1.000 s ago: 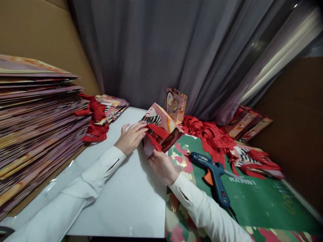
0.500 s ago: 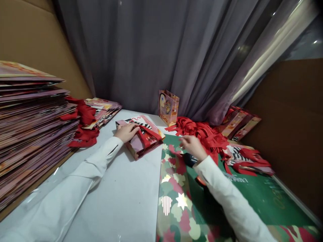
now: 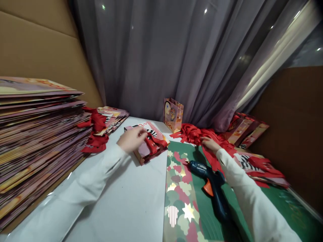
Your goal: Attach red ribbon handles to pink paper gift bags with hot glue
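My left hand lies on a flat folded paper gift bag with red ribbon handles, on the white table top. Its fingers are curled over the bag near the ribbon. My right hand reaches into a heap of red ribbon strips at the back, fingers down among the strips. Whether it pinches one I cannot make out. A blue hot glue gun with an orange trigger lies on green patterned paper just under my right forearm.
A tall stack of flat printed bags fills the left edge. More flat bags with red ribbons lie behind it. A small bag stands upright by the grey curtain. Further bags lie at the right by a brown wall.
My left hand has laid the bag flat on the table and keeps pressing it. My right hand left the bag, passed over the glue gun and moved back into the ribbon heap.
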Motion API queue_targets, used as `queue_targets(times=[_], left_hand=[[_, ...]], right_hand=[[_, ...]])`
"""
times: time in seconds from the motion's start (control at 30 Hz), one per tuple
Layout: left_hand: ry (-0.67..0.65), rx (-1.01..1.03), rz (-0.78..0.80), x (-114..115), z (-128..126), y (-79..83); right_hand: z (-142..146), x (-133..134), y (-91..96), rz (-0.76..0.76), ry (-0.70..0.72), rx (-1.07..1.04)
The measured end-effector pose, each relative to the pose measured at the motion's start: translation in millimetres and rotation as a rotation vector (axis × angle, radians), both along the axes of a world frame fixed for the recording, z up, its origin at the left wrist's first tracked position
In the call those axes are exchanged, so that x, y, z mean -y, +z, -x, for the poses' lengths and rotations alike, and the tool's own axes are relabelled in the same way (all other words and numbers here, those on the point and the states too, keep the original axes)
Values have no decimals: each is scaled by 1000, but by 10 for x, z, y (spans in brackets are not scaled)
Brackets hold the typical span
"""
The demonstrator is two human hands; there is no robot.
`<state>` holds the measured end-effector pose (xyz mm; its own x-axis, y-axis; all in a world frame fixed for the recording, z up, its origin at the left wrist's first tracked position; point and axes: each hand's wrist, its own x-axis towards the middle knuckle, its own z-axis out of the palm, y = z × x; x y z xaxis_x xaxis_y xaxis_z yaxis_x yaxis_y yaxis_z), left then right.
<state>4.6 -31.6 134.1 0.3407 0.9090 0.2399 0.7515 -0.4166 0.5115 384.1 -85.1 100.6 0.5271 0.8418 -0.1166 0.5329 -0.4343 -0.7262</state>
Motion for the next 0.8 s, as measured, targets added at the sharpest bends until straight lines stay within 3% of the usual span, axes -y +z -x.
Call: queue_targets(times=[0.07,0.13,0.2,0.3,0.37,0.47,0.57,0.63,0.7,0.8], left_hand=[[-263,-102,73,437,-109,0],[-380,-288,117,795,-238,-129],[-369,-497,59,993,-353,-362],[-220,-651,-83,985,-452,-739],[-217,-614,-140,869,-466,-907],[-231,-585,-186,697,-453,-1014],[-217,-580,-221,598,-441,-1056],[-183,-582,-218,554,-436,-1084],[-130,-582,-200,512,-426,-1103],[-69,-571,-162,434,-395,-1093]], right_hand=[[48,-95,318,-151,43,-81],[181,-153,648,-310,119,-165],[432,-160,910,-561,265,-378],[996,-84,1067,-832,489,-592],[1405,-10,1016,-873,585,-618],[1894,88,810,-840,618,-501],[2135,162,549,-878,501,-367],[2173,208,348,-839,499,-492],[2150,253,118,-668,595,-753],[2079,322,-236,-208,696,-988]])
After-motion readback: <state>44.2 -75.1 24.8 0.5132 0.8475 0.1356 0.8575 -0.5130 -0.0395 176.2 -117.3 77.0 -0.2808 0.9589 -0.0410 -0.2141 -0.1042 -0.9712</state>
